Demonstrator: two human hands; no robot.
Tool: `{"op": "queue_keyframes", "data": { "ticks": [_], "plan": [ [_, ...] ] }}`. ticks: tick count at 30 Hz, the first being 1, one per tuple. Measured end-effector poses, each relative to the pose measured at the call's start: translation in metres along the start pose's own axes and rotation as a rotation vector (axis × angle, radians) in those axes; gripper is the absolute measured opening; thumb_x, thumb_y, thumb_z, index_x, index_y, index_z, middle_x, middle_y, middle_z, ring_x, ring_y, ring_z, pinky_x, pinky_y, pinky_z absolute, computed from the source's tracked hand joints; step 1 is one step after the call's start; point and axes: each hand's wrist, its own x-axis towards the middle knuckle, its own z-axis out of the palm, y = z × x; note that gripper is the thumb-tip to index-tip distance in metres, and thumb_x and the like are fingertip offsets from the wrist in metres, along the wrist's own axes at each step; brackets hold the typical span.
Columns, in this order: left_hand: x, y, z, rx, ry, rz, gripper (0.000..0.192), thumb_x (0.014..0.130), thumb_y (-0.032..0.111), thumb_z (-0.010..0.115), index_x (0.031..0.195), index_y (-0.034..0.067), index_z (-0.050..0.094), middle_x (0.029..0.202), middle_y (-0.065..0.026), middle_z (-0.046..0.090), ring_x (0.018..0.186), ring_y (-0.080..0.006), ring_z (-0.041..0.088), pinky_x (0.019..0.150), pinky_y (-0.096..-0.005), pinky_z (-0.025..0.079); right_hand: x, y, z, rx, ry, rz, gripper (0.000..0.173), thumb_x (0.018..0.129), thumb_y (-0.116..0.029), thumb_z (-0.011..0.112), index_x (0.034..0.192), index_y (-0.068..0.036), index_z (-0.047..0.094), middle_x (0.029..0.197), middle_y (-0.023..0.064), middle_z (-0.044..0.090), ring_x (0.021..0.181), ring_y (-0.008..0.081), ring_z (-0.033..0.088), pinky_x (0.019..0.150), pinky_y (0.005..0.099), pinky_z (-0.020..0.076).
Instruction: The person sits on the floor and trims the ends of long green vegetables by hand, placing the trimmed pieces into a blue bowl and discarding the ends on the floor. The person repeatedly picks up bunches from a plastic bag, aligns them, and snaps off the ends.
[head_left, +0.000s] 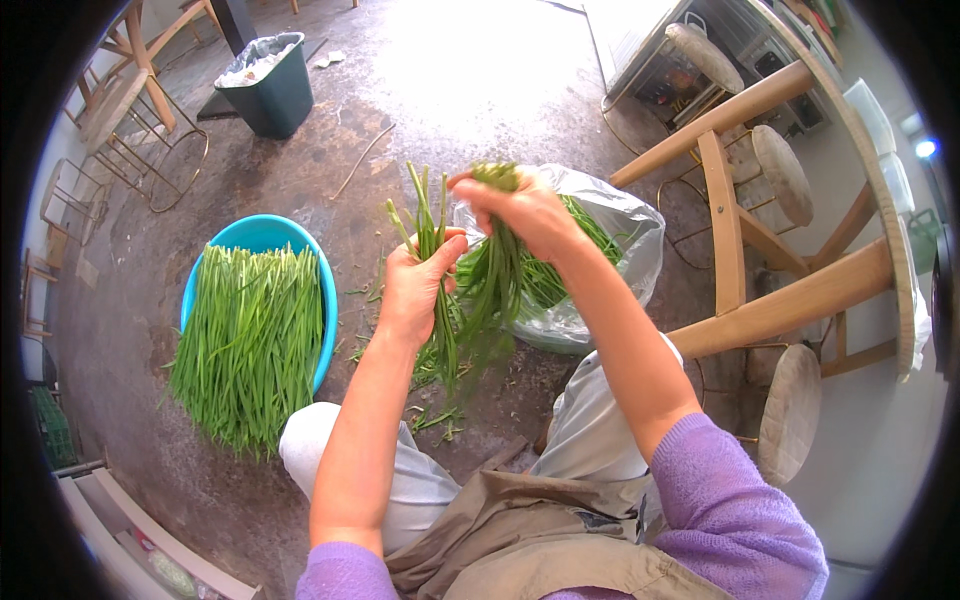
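My left hand is closed round a few green leafy stalks, their cut ends pointing up and the leaves hanging below. Just right of it, my right hand grips a larger bunch of the greens, slightly blurred, with the leaves trailing down. Behind and below my right hand, an open clear plastic bag on the floor holds more loose greens. At left, a turquoise plastic basin holds a thick layer of greens, laid side by side, stem ends at the top, leaves draping over the near rim.
Trimmed leaf scraps lie on the stained floor between my knees and the bag. A dark bin with a liner stands at the upper left. Wooden table legs and round padded stools are close on the right.
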Motion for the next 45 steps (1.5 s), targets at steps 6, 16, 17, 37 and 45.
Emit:
{"op": "queue_keyframes", "data": {
  "ticks": [6,16,17,37,45],
  "plan": [
    [0.003,0.000,0.000,-0.049,0.001,0.122,0.015,0.090,0.018,0.067,0.095,0.005,0.062,0.081,-0.0030,0.062,0.064,-0.0088,0.054,0.056,-0.0227,0.045,0.000,0.009,0.008,-0.163,0.052,-0.039,0.018,0.082,-0.020,0.075,0.075,-0.005,0.067,0.060,-0.0022,0.057,0.054,0.0053,0.050,0.049,0.0241,0.0366],
    [0.002,0.000,-0.003,-0.013,0.036,0.153,0.016,0.093,0.018,0.064,0.097,0.003,0.060,0.075,-0.0031,0.058,0.062,-0.0104,0.054,0.054,-0.0249,0.047,0.011,0.007,-0.020,-0.209,0.268,-0.148,0.026,0.089,-0.025,0.066,0.074,-0.004,0.069,0.055,-0.0006,0.057,0.050,0.0071,0.051,0.048,0.0263,0.0409],
    [0.001,0.000,-0.004,-0.035,0.031,0.141,0.016,0.093,0.018,0.063,0.097,0.002,0.060,0.075,-0.0032,0.058,0.061,-0.0105,0.054,0.054,-0.0249,0.047,0.014,0.005,-0.025,-0.143,0.353,-0.170,0.024,0.089,-0.024,0.065,0.075,-0.004,0.069,0.056,-0.0005,0.057,0.050,0.0069,0.051,0.048,0.0263,0.0407],
    [-0.001,0.003,0.002,-0.054,0.030,0.106,0.016,0.092,0.022,0.065,0.096,0.006,0.061,0.074,-0.0008,0.058,0.062,-0.0107,0.054,0.052,-0.0257,0.044,0.002,0.019,0.012,0.053,0.030,0.083,0.016,0.081,-0.018,0.075,0.081,-0.003,0.069,0.058,-0.0009,0.057,0.050,0.0071,0.050,0.047,0.0247,0.0369],
    [0.000,0.004,-0.003,-0.362,-0.144,-0.034,0.020,0.094,0.022,0.061,0.097,0.003,0.062,0.076,-0.0036,0.060,0.067,-0.0125,0.056,0.053,-0.0270,0.045,0.007,0.001,-0.012,0.336,0.273,0.017,0.021,0.086,-0.022,0.071,0.091,-0.003,0.067,0.066,0.0006,0.058,0.055,0.0081,0.052,0.050,0.0242,0.0410]
  ]
}}
